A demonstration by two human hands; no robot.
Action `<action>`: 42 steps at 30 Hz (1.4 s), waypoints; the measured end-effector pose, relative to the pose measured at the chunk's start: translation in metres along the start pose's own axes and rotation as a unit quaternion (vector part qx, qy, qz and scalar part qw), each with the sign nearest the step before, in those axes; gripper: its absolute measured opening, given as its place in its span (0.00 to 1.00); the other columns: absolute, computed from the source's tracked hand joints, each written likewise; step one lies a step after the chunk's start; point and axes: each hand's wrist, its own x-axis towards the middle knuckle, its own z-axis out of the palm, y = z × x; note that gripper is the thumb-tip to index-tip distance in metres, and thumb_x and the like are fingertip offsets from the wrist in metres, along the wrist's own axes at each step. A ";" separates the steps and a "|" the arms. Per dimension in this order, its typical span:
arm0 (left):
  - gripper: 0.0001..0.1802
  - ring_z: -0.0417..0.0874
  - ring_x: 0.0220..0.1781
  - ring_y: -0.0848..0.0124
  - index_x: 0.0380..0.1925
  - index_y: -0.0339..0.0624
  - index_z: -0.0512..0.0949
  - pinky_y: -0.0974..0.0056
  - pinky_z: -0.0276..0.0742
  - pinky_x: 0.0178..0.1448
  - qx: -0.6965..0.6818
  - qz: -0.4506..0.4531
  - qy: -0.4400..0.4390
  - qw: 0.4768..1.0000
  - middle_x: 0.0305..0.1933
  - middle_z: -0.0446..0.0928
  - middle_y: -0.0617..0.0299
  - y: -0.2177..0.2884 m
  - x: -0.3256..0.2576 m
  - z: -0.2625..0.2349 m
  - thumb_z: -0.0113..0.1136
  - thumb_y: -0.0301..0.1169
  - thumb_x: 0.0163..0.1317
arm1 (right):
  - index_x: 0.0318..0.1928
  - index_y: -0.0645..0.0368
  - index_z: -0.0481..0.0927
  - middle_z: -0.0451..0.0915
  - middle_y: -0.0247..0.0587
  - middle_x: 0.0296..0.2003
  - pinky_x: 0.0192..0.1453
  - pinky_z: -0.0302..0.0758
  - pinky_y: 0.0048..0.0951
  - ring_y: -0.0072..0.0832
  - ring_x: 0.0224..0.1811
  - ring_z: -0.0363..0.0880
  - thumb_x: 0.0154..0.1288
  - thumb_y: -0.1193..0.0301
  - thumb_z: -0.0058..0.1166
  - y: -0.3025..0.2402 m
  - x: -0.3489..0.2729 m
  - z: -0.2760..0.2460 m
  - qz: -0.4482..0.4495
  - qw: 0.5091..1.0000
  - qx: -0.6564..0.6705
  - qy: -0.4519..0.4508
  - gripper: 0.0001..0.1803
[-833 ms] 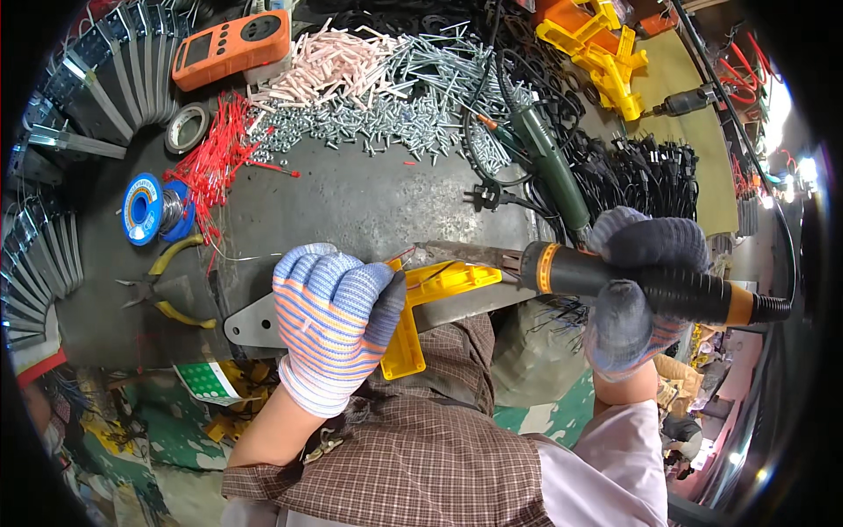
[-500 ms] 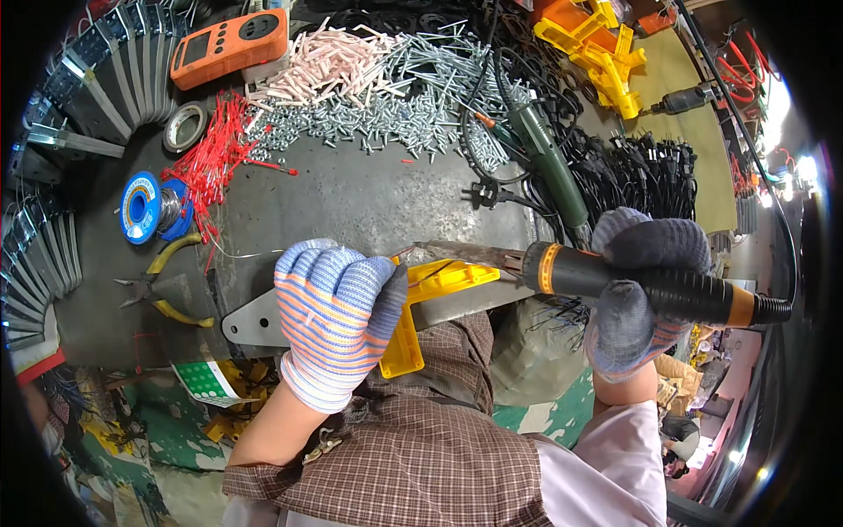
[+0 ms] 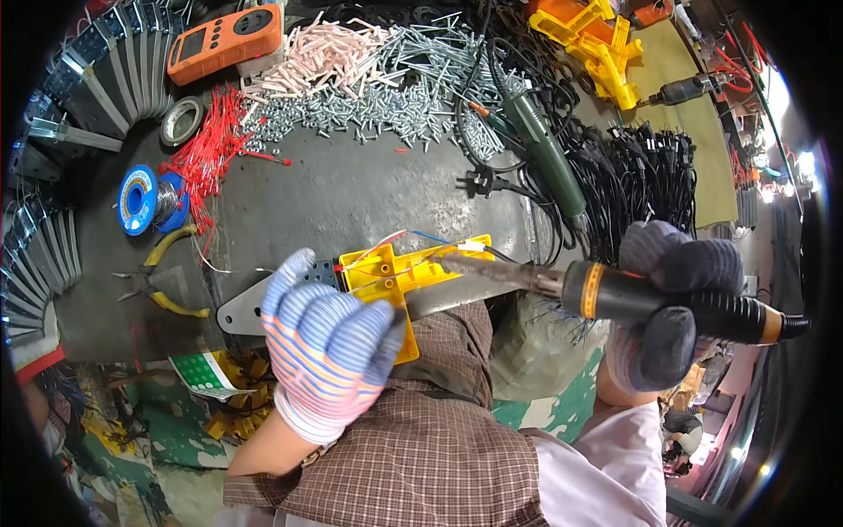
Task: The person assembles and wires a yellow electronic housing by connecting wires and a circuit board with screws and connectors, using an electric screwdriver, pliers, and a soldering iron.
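My right hand (image 3: 672,299), in a dark-palmed glove, grips a soldering iron (image 3: 632,294) by its thick black handle with orange bands. Its worn metal tip reaches left over a yellow plastic housing (image 3: 378,268). Red, white and blue wires run along the housing, and a dark blue perforated part and a grey metal plate (image 3: 241,309) adjoin it on the left. My left hand (image 3: 329,342), in a striped glove, is curled over the housing's near left side, index finger raised. Thin solder wire (image 3: 230,270) runs from a blue spool (image 3: 138,202) into it and emerges toward the iron's tip.
Yellow-handled pliers (image 3: 162,281) lie at left, below the spool. Farther back are red wires (image 3: 211,140), a tape roll (image 3: 182,121), screws (image 3: 351,114), pale sleeves (image 3: 325,57) and an orange meter (image 3: 224,44). A green electric screwdriver (image 3: 544,154) and black plug cords (image 3: 641,167) lie at right.
The soldering iron and my right hand have moved right and slightly down, uncovering the housing's wires. My left hand has shifted down and loosened, its index finger now raised.
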 end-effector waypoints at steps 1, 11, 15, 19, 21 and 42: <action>0.16 0.73 0.34 0.64 0.32 0.50 0.76 0.43 0.66 0.64 0.000 -0.001 0.000 1.000 0.30 0.69 0.65 0.003 0.000 0.002 0.70 0.28 0.41 | 0.38 0.61 0.66 0.65 0.35 0.28 0.35 0.65 0.30 0.26 0.29 0.66 0.56 0.58 0.64 0.000 -0.001 0.002 0.000 1.000 0.000 -0.001 0.24; 0.12 0.73 0.36 0.63 0.30 0.49 0.77 0.39 0.62 0.64 0.059 -0.013 -0.004 0.998 0.32 0.71 0.64 0.000 0.001 0.015 0.68 0.32 0.45 | 0.39 0.61 0.67 0.67 0.36 0.31 0.35 0.67 0.30 0.26 0.30 0.67 0.54 0.58 0.66 0.013 -0.003 0.015 -0.096 0.995 -0.036 0.006 0.25; 0.12 0.73 0.36 0.63 0.30 0.49 0.77 0.40 0.62 0.64 0.062 -0.015 0.001 0.998 0.32 0.71 0.65 0.000 -0.001 0.016 0.68 0.32 0.45 | 0.40 0.61 0.67 0.68 0.37 0.31 0.35 0.67 0.30 0.26 0.30 0.67 0.54 0.58 0.66 0.013 -0.005 0.013 -0.098 0.995 -0.030 -0.001 0.25; 0.12 0.73 0.36 0.64 0.30 0.50 0.77 0.40 0.61 0.65 0.055 -0.021 0.006 0.998 0.31 0.71 0.64 0.001 0.001 0.017 0.68 0.32 0.45 | 0.40 0.61 0.68 0.68 0.37 0.32 0.35 0.67 0.30 0.26 0.30 0.67 0.54 0.57 0.66 0.014 -0.005 0.012 -0.098 0.995 -0.028 -0.004 0.25; 0.12 0.74 0.36 0.63 0.30 0.50 0.77 0.40 0.61 0.65 0.056 -0.022 0.008 0.998 0.31 0.71 0.64 0.001 0.001 0.018 0.68 0.32 0.45 | 0.41 0.62 0.68 0.69 0.37 0.32 0.35 0.67 0.30 0.26 0.29 0.67 0.55 0.57 0.66 0.014 -0.005 0.010 -0.101 0.995 -0.024 -0.007 0.26; 0.13 0.73 0.35 0.63 0.31 0.50 0.77 0.41 0.64 0.63 0.062 -0.018 -0.001 0.998 0.32 0.70 0.64 0.003 -0.001 0.018 0.68 0.31 0.43 | 0.43 0.64 0.70 0.72 0.40 0.33 0.34 0.67 0.30 0.27 0.28 0.68 0.55 0.56 0.66 0.021 -0.006 -0.015 -0.113 0.993 0.001 -0.031 0.27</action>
